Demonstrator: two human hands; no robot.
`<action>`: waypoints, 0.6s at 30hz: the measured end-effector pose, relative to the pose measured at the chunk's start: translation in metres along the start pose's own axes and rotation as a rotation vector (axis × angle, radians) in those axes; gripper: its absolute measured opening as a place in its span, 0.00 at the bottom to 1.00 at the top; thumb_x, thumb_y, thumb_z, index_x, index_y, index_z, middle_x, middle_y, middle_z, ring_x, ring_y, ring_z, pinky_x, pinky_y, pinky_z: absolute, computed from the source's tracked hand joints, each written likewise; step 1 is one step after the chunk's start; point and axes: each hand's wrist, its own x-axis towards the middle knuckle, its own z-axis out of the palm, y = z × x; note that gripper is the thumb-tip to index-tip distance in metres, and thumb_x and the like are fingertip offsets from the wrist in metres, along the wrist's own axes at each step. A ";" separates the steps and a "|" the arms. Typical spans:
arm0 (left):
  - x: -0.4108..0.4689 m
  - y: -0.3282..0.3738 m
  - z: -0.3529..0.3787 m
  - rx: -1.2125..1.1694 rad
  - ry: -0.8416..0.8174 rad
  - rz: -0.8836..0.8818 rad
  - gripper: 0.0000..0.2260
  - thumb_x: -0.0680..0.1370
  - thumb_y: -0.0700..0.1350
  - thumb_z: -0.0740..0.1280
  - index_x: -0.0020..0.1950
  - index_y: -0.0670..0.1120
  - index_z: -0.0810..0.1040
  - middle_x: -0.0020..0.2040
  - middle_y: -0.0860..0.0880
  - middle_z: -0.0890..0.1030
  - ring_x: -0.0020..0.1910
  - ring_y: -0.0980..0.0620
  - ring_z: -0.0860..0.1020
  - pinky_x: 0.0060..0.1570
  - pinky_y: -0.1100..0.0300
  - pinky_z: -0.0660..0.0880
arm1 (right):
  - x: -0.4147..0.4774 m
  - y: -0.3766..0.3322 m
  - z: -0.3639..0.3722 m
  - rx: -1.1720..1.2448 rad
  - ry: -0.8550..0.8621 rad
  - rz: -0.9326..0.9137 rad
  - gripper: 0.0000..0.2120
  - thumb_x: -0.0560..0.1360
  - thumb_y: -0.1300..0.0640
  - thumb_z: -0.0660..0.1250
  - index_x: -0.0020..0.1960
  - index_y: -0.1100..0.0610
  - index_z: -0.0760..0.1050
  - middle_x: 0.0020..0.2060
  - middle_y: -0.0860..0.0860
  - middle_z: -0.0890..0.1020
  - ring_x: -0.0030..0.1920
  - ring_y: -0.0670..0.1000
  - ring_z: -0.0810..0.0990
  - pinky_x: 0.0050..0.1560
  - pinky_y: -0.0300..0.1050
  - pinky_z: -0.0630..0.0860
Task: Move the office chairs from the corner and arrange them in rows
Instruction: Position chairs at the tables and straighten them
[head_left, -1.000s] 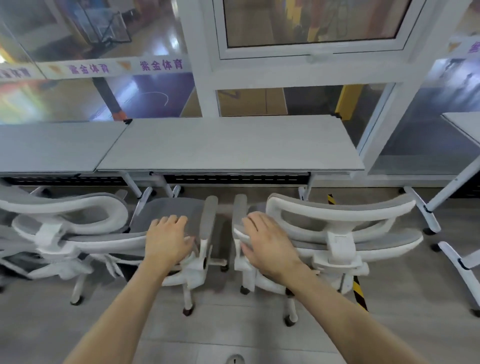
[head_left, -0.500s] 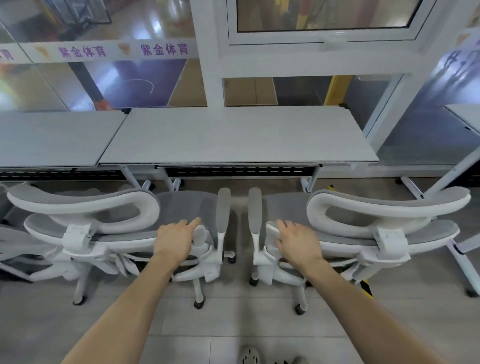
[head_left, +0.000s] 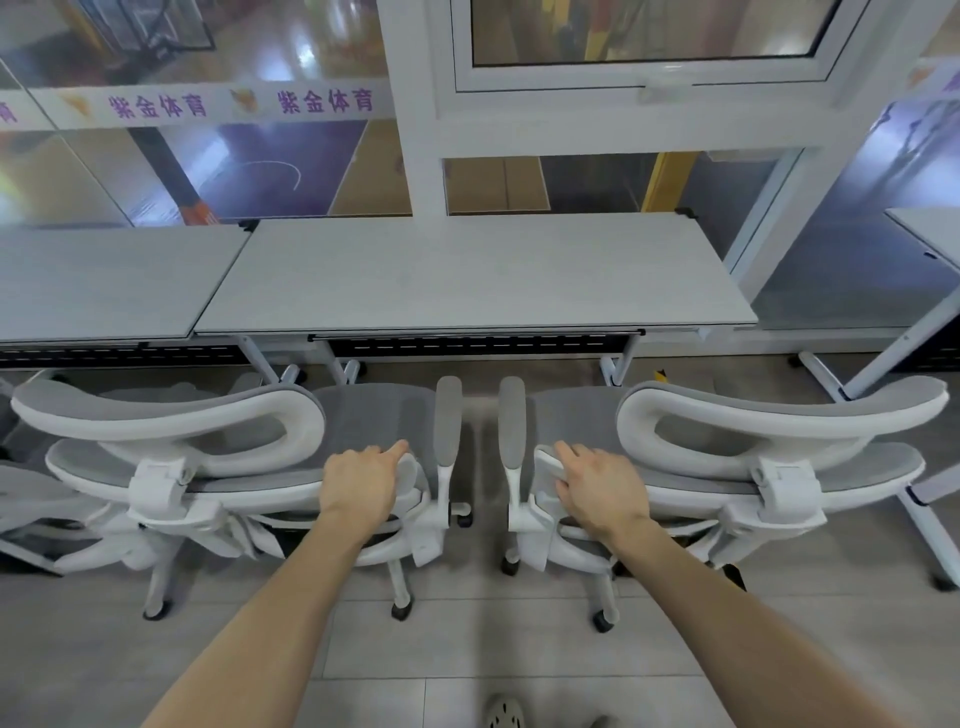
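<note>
**Gripping 2 chair backs at the desk**

Reaching forward and down with both forearms bare and nearly straight. Holding the inner back rim of the left chair (head_left: 171, 415) with the left hand (head_left: 361, 486), palm down, fingers close together and curled over the edge. Clasping the matching rim of the right chair (head_left: 779, 421) with the right hand (head_left: 602, 486), fingers curled and slightly spread. Standing side by side, near but not touching, seats turned toward the grey desk (head_left: 467, 275) just beyond.

Grey tile floor (head_left: 467, 649): L chair (head_left: 156, 410), R chair (head_left: 779, 410) side-by-side on castors; desk (head_left: 467, 275) behind.
</note>
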 end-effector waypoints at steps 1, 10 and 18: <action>-0.001 0.000 0.001 -0.004 -0.007 0.000 0.31 0.84 0.44 0.63 0.85 0.62 0.60 0.58 0.50 0.84 0.52 0.43 0.85 0.43 0.52 0.70 | 0.000 -0.001 0.001 0.004 0.007 -0.002 0.13 0.73 0.52 0.76 0.55 0.52 0.80 0.38 0.51 0.83 0.33 0.56 0.81 0.32 0.46 0.63; 0.002 0.005 -0.001 -0.034 -0.008 -0.044 0.31 0.83 0.42 0.64 0.83 0.62 0.64 0.53 0.51 0.85 0.50 0.44 0.84 0.42 0.52 0.68 | 0.001 -0.001 0.003 0.020 0.061 -0.011 0.15 0.67 0.54 0.81 0.49 0.54 0.79 0.33 0.51 0.80 0.28 0.57 0.78 0.29 0.45 0.61; -0.006 0.009 -0.004 -0.039 -0.018 -0.054 0.30 0.82 0.41 0.64 0.82 0.61 0.65 0.56 0.51 0.84 0.51 0.43 0.85 0.43 0.52 0.69 | 0.000 0.001 -0.002 0.007 0.025 -0.012 0.12 0.73 0.52 0.78 0.53 0.53 0.79 0.37 0.50 0.82 0.31 0.55 0.79 0.31 0.46 0.63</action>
